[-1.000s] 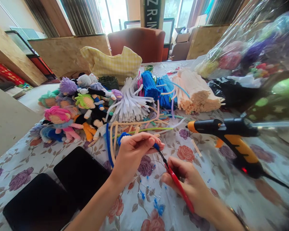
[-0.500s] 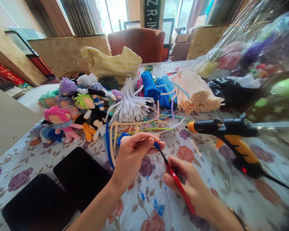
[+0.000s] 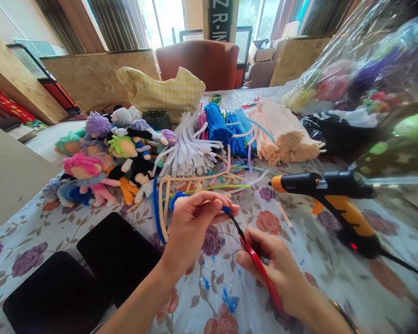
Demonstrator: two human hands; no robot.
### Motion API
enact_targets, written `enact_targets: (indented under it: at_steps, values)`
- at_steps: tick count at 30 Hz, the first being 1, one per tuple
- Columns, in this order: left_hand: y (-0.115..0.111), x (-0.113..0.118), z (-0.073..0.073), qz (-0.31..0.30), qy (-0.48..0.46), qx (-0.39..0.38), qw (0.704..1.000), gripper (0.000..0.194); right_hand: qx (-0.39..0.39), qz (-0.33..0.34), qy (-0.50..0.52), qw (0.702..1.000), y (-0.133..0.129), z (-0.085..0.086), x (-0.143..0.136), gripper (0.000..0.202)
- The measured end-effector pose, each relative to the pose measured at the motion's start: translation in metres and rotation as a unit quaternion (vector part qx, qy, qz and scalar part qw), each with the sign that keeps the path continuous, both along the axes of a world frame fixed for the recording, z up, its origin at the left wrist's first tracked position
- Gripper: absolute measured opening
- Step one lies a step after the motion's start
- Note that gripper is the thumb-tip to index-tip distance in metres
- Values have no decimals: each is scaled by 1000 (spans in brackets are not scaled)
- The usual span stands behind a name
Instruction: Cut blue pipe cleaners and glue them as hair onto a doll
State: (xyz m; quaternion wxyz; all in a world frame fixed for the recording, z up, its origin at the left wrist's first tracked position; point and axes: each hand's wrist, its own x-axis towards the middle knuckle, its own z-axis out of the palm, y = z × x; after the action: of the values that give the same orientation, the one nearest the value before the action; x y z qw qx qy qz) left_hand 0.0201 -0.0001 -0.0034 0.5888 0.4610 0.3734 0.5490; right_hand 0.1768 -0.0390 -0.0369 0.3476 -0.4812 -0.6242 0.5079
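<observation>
A blue fuzzy piece (image 3: 226, 210) sits pinched in the left hand (image 3: 195, 225) above the tablecloth (image 3: 251, 304); the right hand (image 3: 286, 273) grips a red-handled tool (image 3: 259, 265), its tip seemingly touching it. A clear bag (image 3: 355, 35) holds colourful fluffy bundles (image 3: 334, 86).

Dolls (image 3: 86, 168) lie left of the pipe-cleaner bundles (image 3: 218, 127), the glue gun (image 3: 350, 213) right of the right hand (image 3: 278, 260).

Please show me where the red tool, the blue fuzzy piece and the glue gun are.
Red tool (image 3: 263, 272), head view: on its handle.
Blue fuzzy piece (image 3: 226, 209), head view: on the part by the tool's tip.
Glue gun (image 3: 349, 215), head view: on its orange handle.
</observation>
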Motion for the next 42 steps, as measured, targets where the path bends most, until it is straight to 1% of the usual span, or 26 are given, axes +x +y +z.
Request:
enact_targets:
  at_steps: [5, 9, 12, 17, 21, 27, 31, 36, 42]
  values:
    - [0, -1, -2, -10, -5, 9, 1000, 13, 12, 4, 9, 1000, 1, 0, 0, 46]
    - [0, -1, -2, -10, 2, 13, 1000, 13, -11, 1, 13, 1000, 0, 0, 1, 48]
    - [1, -2, 0, -5, 10, 11, 1000, 13, -23, 6, 15, 1000, -1, 0, 1, 47]
    - [1, -3, 5, 17, 8, 24, 1000, 14, -12, 23, 12, 1000, -1, 1, 2, 47]
    - [3, -6, 8, 14, 6, 15, 1000, 16, -7, 21, 9, 1000, 0, 0, 2, 46]
    - [11, -17, 9, -38, 5, 13, 999, 14, -6, 20, -17, 1000, -1, 1, 2, 47]
    - [14, -22, 12, -69, 14, 11, 997, 14, -13, 22, -22, 999, 0, 2, 1, 46]
    - [14, -26, 19, -99, 51, -4, 994, 14, -10, 23, -34, 999, -1, 3, 2, 46]
    - [15, -34, 21, -120, 98, -18, 988, 14, -10, 28, -37, 999, -1, -1, 2, 49]
